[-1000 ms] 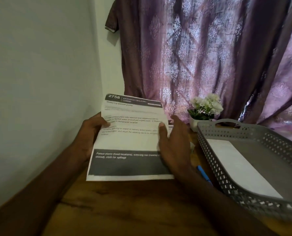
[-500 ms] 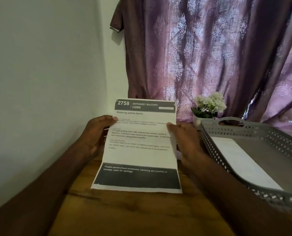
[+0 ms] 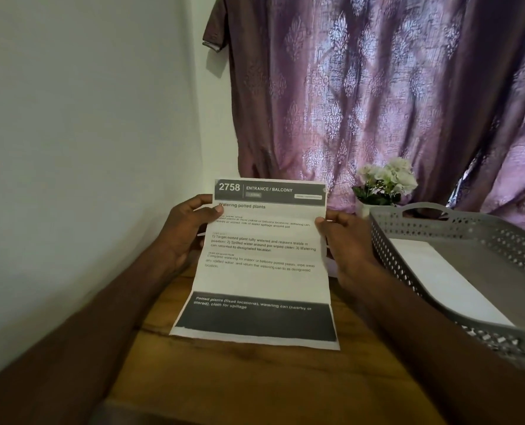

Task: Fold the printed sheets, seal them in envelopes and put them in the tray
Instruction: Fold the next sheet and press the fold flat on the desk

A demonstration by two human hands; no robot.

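Now printed sheet (image 3: 261, 265) is raised, upright.

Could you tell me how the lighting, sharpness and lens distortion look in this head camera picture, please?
Head view: dim room, backlit through the curtain, which glows mauve; the printed sheet is sharp enough to read its headings, its small lines soft; left hand and right hand are dark but clear; wide-angle bending curves the wall and stretches the grey tray at the edge.
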